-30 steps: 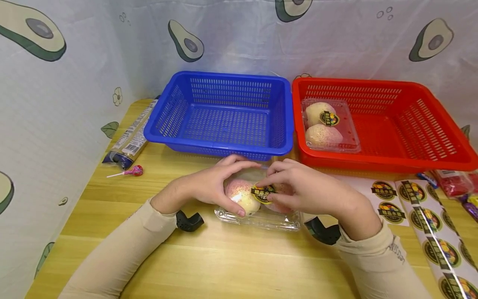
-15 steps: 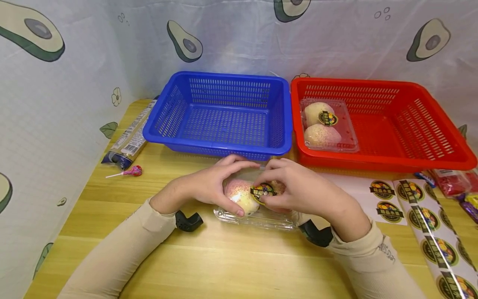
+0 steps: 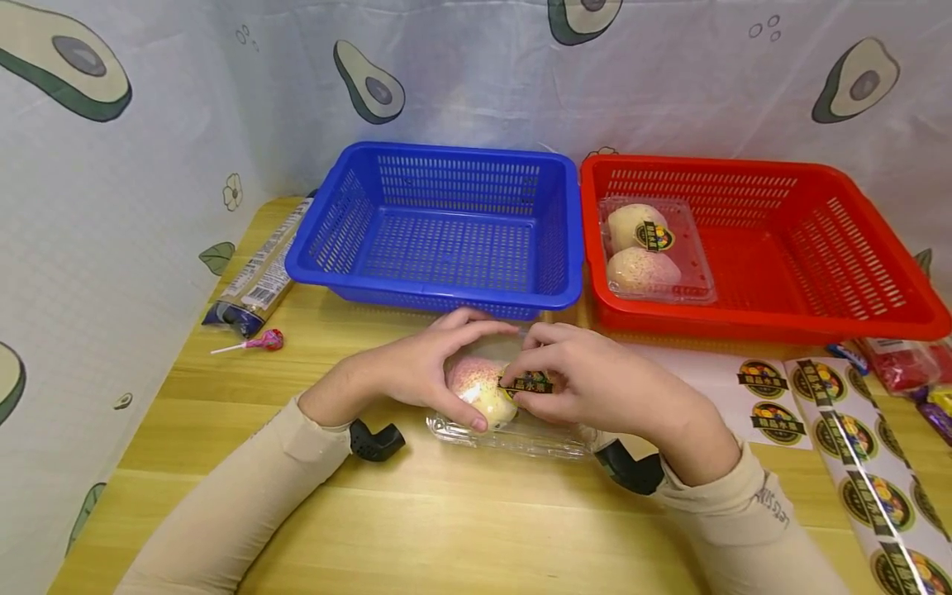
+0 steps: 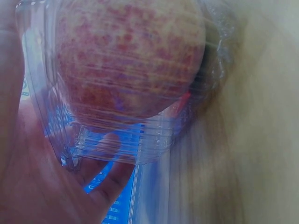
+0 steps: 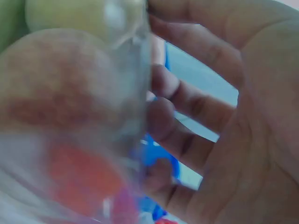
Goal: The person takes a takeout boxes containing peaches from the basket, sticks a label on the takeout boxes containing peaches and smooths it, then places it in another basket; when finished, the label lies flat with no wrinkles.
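A clear plastic fruit box (image 3: 513,442) with peaches inside lies on the table before me. My left hand (image 3: 431,364) grips its left end, thumb on the near side and fingers over the far side. The nearer peach (image 3: 482,392) shows under the lid; my right hand mostly covers the other. On the lid sits a black and gold sticker (image 3: 530,383). My right hand (image 3: 595,380) touches this sticker with fingertips at its left edge, fingers bent over the lid. In the right wrist view, its other fingertips (image 5: 161,114) rest against the box side.
Behind stand a blue basket (image 3: 446,248) and a red basket (image 3: 781,273), which holds another labelled peach box (image 3: 692,256). Sticker sheets (image 3: 855,446) lie at right. A lollipop (image 3: 271,339) and a long packet (image 3: 260,281) lie at left; wrapped sweets (image 3: 903,364) lie far right.
My right hand has shifted slightly left over the box, and its index fingertip has moved down onto the sticker's left end. My left hand has kept its hold.
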`<state>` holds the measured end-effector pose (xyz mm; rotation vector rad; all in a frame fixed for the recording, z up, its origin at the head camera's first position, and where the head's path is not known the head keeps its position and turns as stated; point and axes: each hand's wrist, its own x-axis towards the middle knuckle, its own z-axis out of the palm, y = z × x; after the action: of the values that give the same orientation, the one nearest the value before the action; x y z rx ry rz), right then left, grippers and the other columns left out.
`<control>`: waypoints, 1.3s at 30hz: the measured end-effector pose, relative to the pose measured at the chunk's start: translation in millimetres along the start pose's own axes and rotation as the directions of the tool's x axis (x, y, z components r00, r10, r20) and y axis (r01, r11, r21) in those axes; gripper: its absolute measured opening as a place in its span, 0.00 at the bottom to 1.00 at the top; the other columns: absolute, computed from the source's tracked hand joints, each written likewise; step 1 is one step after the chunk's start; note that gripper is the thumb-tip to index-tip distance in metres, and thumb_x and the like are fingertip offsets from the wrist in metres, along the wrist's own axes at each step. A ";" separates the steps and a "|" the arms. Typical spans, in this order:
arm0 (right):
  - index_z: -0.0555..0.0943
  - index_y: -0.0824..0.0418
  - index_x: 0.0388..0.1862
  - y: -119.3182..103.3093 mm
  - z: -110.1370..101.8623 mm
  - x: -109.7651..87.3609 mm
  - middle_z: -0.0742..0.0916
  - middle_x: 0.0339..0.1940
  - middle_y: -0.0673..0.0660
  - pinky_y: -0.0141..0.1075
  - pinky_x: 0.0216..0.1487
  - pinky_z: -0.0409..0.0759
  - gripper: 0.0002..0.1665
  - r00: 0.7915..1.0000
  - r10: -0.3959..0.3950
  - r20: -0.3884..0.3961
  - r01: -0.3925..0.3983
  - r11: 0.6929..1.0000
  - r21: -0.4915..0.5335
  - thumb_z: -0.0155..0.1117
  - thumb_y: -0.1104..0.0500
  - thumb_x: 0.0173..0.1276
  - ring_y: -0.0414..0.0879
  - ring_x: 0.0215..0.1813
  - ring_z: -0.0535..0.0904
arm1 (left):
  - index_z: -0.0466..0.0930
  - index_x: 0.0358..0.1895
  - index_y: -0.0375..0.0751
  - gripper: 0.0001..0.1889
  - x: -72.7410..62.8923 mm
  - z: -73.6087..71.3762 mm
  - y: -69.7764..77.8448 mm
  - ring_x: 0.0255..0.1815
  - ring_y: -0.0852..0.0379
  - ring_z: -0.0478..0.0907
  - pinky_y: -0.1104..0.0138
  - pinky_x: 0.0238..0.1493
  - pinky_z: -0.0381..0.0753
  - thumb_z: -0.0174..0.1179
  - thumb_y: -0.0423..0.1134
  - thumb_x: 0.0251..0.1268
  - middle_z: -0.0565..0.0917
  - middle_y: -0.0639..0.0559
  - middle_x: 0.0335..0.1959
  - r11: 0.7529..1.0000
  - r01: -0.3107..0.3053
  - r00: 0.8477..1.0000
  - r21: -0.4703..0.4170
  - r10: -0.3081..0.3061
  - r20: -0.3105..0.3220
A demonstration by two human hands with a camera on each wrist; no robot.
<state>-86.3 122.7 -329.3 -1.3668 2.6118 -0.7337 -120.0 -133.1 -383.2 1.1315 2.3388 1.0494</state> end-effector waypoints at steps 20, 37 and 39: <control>0.89 0.46 0.40 14.7 -17.0 -11.9 0.80 0.41 0.43 0.35 0.35 0.77 0.10 0.995 0.095 0.040 -0.100 0.984 0.146 0.77 0.56 0.59 0.41 0.39 0.74 | 0.62 0.76 0.64 0.55 1.8 -0.2 0.5 0.66 0.62 0.60 0.60 0.63 0.70 0.81 0.61 0.40 0.62 0.59 0.66 1.000 -0.012 1.000 0.013 0.012 -0.009; 0.88 0.44 0.45 20.2 -15.2 -12.7 0.81 0.46 0.46 0.36 0.36 0.78 0.13 0.985 0.158 0.063 -0.168 0.968 0.189 0.78 0.50 0.62 0.44 0.40 0.74 | 0.60 0.77 0.65 0.55 0.5 1.6 -0.1 0.67 0.62 0.60 0.60 0.64 0.69 0.80 0.61 0.41 0.62 0.58 0.67 1.000 0.000 1.000 0.021 0.000 0.000; 0.88 0.45 0.44 19.6 -14.8 -12.1 0.80 0.45 0.46 0.35 0.36 0.77 0.11 0.983 0.170 0.068 -0.180 0.966 0.187 0.77 0.53 0.62 0.44 0.38 0.73 | 0.60 0.77 0.66 0.55 0.5 1.6 0.3 0.67 0.62 0.59 0.60 0.64 0.69 0.80 0.62 0.41 0.61 0.59 0.68 1.000 0.003 1.000 0.022 -0.003 0.003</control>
<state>-98.3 147.2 -326.9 -1.0718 2.5044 -0.8854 -119.2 -131.8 -384.1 1.1363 2.3543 1.0228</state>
